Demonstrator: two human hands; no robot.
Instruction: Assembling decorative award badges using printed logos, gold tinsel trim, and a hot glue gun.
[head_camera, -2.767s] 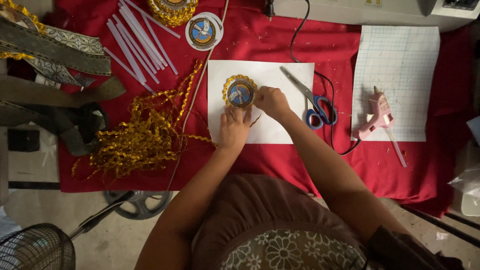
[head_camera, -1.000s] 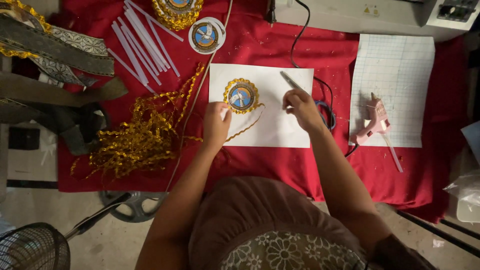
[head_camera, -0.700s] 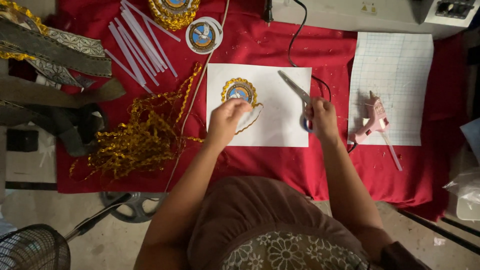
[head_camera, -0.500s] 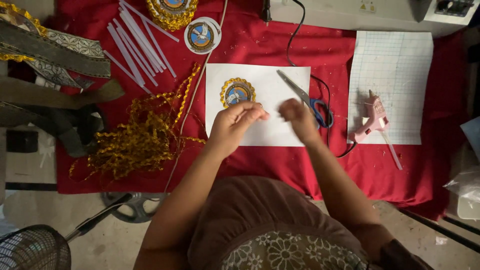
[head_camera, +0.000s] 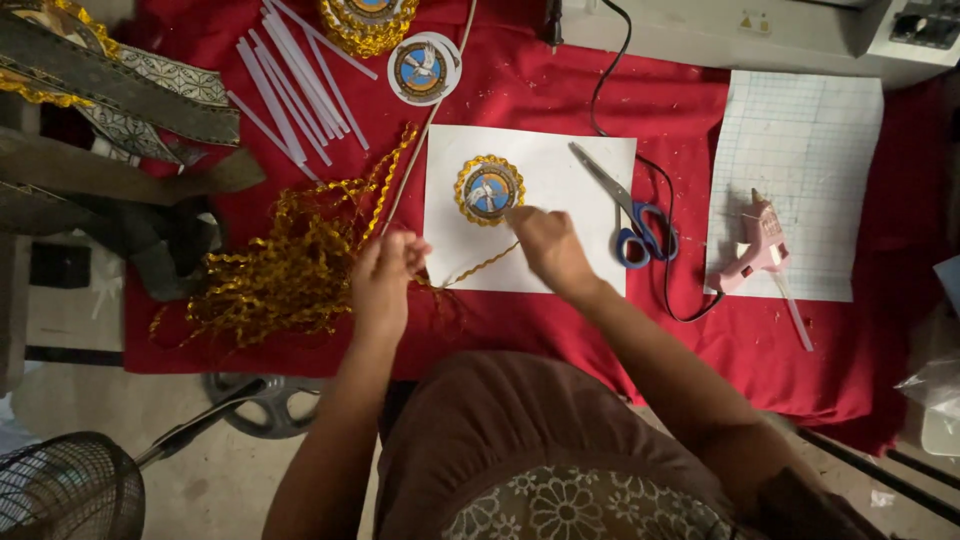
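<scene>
the left hand (head_camera: 388, 275) has its fingers curled together around the near end of a gold braid (head_camera: 480, 268), at the left edge of a white sheet (head_camera: 570, 215). the right hand (head_camera: 548, 248) rests on that sheet, its fingers drawn together and pinching the braid further along, just below a round badge (head_camera: 489, 190). the braid runs slack across the sheet between the two hands, and its far end meets the badge's gold-trimmed rim. the badge lies flat in the upper left part of the sheet, blue and white in the middle.

just right of the right hand lie blue-handled scissors (head_camera: 630, 215), blades pointing up and left across the sheet's edge, with a black cord (head_camera: 668, 290) looping past them. further right a pink glue gun (head_camera: 755, 245) rests on a sheet of grid paper (head_camera: 810, 130). left of the left hand a loose heap of gold braid (head_camera: 280, 265) sprawls over the red cloth (head_camera: 520, 90) that covers the counter. beyond it a bundle of white sticks (head_camera: 290, 75) fans out, with a second round badge (head_camera: 423, 68) beside them. a fan's wire cage (head_camera: 60, 490) stands on the floor at lower left.
</scene>
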